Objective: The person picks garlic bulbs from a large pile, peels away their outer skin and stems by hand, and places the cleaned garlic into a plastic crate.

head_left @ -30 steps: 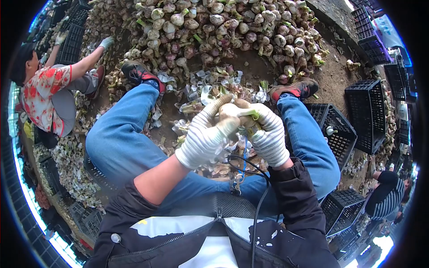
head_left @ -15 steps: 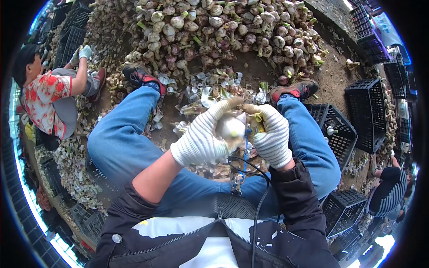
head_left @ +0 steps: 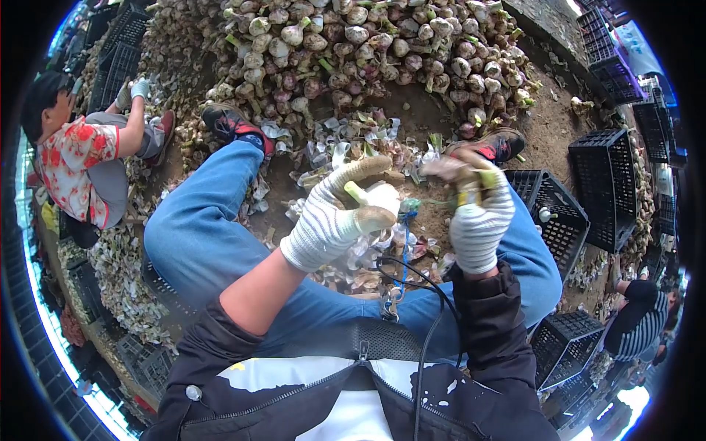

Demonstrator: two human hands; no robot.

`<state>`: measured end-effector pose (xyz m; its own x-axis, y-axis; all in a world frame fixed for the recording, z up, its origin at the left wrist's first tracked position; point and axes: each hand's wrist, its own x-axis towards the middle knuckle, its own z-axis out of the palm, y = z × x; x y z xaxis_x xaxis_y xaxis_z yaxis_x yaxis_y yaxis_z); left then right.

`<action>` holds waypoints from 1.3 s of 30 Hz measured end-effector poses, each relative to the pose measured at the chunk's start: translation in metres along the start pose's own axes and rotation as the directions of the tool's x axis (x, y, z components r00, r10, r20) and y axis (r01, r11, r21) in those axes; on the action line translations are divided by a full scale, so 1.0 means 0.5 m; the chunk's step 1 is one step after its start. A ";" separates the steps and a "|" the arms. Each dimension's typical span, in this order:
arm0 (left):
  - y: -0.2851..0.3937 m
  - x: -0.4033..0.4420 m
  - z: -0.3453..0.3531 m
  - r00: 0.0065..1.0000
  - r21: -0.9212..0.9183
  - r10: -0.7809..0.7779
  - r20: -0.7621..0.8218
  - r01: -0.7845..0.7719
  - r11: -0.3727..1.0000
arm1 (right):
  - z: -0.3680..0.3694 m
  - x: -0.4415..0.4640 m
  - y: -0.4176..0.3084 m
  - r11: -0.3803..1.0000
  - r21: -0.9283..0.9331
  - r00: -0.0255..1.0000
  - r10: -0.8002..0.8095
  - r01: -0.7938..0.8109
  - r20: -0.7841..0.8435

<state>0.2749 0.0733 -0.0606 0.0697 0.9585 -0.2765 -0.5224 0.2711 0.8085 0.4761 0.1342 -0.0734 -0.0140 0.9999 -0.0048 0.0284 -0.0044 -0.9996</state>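
Observation:
My left hand (head_left: 334,217) is closed around a white garlic bulb (head_left: 382,198) with a short green stem stub pointing up and left. The bulb looks clean, with its outer skin stripped. To its right, my right hand (head_left: 482,213) is raised and smeared by motion at the fingertips. It grips a small yellow object (head_left: 468,194), whose kind I cannot make out, and brownish peel shows by the fingers. A blue-green cord (head_left: 404,239) hangs between the hands and runs down to a metal ring at my waist. Both hands wear white striped gloves with browned fingertips.
A large heap of unpeeled garlic (head_left: 353,55) lies beyond my feet. Loose peels (head_left: 353,147) cover the ground between my legs. Black plastic crates (head_left: 548,213) stand at right, one holding a bulb. A gloved co-worker (head_left: 81,162) sits at left; another person (head_left: 640,316) is at right.
My right hand has moved right and up, away from the garlic bulb, with peel at its fingers. The bulb has turned in my left hand, so its green stem now points up-left.

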 end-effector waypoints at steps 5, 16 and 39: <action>0.001 -0.002 0.005 0.999 -0.026 0.050 0.001 -0.050 0.998 | -0.023 0.023 0.008 0.931 -0.334 0.959 -0.053 0.149 0.279; -0.015 -0.009 0.003 0.992 0.163 0.114 -0.050 -0.104 0.981 | 0.013 -0.020 -0.036 0.720 0.130 0.592 0.437 -0.681 0.677; -0.012 -0.018 0.012 0.992 0.252 0.110 -0.059 -0.092 0.963 | 0.015 -0.040 -0.002 0.787 0.147 0.661 0.383 -0.599 0.645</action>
<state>0.2826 0.0638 -0.0598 -0.0391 0.9756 -0.2159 -0.2954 0.1951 0.9352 0.4688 0.1141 -0.0725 -0.6428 0.6504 -0.4047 -0.1159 -0.6048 -0.7879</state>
